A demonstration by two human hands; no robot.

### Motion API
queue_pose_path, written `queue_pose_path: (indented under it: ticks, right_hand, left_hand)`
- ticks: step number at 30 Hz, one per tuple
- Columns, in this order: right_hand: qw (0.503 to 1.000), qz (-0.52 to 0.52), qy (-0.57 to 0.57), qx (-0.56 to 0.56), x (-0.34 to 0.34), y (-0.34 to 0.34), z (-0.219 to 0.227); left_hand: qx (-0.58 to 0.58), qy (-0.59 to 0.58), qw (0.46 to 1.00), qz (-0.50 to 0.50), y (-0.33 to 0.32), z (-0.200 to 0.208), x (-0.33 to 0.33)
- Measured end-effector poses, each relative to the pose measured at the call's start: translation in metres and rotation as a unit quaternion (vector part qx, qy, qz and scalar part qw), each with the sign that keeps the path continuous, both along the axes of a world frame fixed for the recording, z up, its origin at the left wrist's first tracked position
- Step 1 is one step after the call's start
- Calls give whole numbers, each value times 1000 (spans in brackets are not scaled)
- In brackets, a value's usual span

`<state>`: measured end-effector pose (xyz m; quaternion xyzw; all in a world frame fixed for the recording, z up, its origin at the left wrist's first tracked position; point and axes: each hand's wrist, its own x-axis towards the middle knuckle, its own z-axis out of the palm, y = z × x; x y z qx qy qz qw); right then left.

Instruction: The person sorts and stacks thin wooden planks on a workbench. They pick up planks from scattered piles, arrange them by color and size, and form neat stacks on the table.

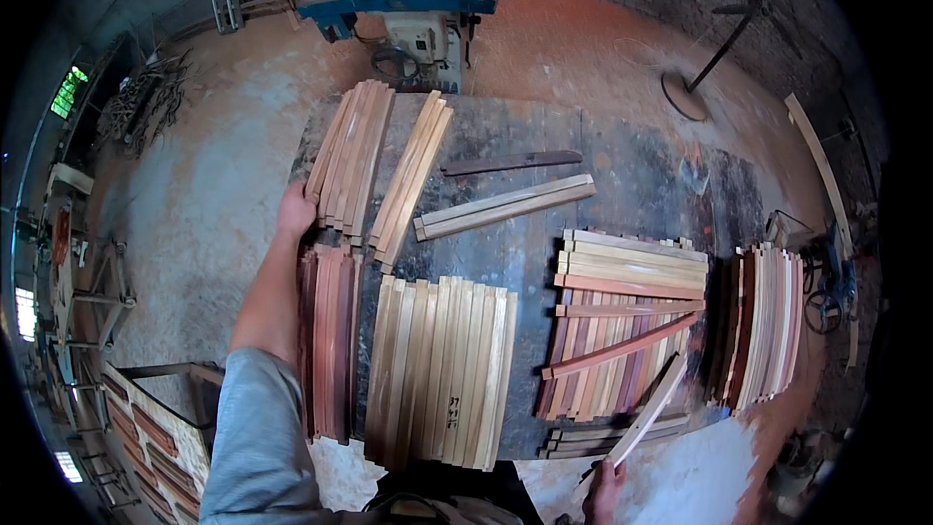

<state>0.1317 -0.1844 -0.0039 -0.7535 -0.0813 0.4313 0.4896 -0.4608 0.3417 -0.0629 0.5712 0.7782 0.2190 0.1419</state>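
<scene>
Dark worktable [641,175] spans the center of the frame; black lens borders cut off the room at both sides. My right hand [604,494], at the lower edge right of center, is closed around the near end of a pale wood strip [649,410]; its forearm is cut off. My left hand [296,211], left of center, touches the side of a brown strip stack [355,160]; its fingertips are hidden, so I cannot tell whether it grips. Beside the pale wood strip, loose strips partly cover a mixed-color pile [598,384]. At top center, the frame edge crops a blue-edged machine [428,39].
</scene>
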Motion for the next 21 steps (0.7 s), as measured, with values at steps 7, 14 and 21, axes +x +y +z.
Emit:
queue_pose_path:
  ticks: [7, 14, 21]
  right_hand:
    - [992, 25, 7, -121, -6, 35, 10]
    - [996, 3, 20, -87, -3, 11, -4]
    - [993, 21, 113, -32, 16, 8, 7]
  left_hand:
    - [-9, 115, 990, -82, 13, -63, -126]
    - [46, 32, 976, -211, -42, 79, 143]
    - [-67, -36, 869, -489, -224, 114, 400]
